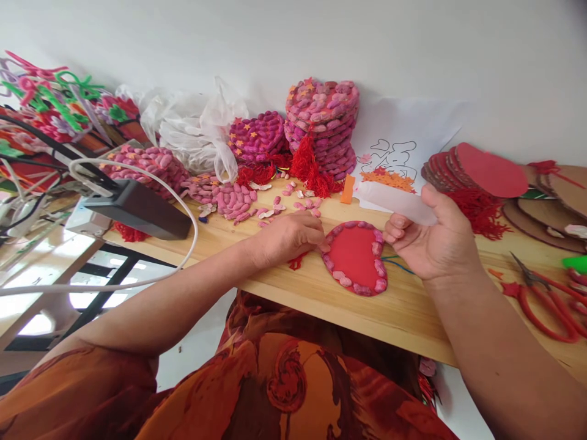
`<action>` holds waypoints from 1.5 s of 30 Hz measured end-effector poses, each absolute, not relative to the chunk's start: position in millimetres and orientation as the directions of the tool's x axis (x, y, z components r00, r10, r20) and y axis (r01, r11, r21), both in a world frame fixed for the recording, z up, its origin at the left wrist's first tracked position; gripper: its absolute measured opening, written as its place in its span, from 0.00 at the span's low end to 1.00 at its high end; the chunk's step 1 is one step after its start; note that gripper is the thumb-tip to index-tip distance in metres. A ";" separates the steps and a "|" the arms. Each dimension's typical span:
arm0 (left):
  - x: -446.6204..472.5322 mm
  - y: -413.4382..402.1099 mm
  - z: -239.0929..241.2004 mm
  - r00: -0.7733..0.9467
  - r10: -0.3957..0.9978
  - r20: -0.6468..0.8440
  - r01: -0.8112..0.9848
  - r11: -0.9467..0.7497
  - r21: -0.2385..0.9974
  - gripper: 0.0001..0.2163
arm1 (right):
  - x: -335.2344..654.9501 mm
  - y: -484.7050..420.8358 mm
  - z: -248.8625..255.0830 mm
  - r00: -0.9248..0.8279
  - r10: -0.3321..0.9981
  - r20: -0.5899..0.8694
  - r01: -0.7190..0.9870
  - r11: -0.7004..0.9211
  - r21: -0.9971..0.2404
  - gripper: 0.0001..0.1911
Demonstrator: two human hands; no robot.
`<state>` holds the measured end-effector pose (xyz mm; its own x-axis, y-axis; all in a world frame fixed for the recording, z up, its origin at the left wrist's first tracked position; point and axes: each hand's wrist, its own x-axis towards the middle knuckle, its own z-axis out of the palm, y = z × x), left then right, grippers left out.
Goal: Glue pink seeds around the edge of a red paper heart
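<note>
A red heart-shaped piece (352,253) lies flat on the wooden table, its rim lined with pink and purple peanut shells. My left hand (293,239) is closed at its left edge, fingertips pinching the shell border; most of that grip is hidden by the fingers. Above the piece, my right hand (435,238) wraps round a whitish glue bottle (397,200), tilted nearly level. The bottle's orange cap (348,189) points left. Red threads (298,261) show under my left hand, and a blue-green cord (398,264) runs out on the right.
Loose pink shells (236,205) lie beyond my left hand. Finished shell-covered pieces (323,128) are stacked by the wall. Orange stars (389,180) sit on a white sheet (413,125). Red-handled scissors (548,299) are at right, a black power strip (147,208) with white cable at left.
</note>
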<state>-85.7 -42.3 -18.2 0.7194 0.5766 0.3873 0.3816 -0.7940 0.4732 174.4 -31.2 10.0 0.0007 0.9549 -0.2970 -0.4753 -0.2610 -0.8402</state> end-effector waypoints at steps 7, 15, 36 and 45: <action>-85.8 -39.7 -21.7 0.743 0.560 0.366 0.416 -0.815 0.404 0.11 | 175.0 -29.9 8.1 -0.011 0.963 -0.270 -0.444 -0.246 -0.861 0.12; -86.4 -39.8 -23.2 0.743 0.551 0.381 0.401 -0.821 0.406 0.12 | 177.5 -29.5 7.0 -0.037 0.965 -0.258 -0.427 -0.249 -0.869 0.16; -95.6 -96.5 -30.5 0.691 0.615 0.380 0.598 -0.781 0.178 0.18 | 176.4 -27.1 5.1 0.006 0.954 -0.298 -0.500 -0.256 -0.828 0.18; -93.3 -98.9 -16.6 0.727 0.613 0.310 0.609 -0.784 0.121 0.17 | 174.3 -28.8 10.6 0.048 0.949 -0.312 -0.497 -0.249 -0.832 0.15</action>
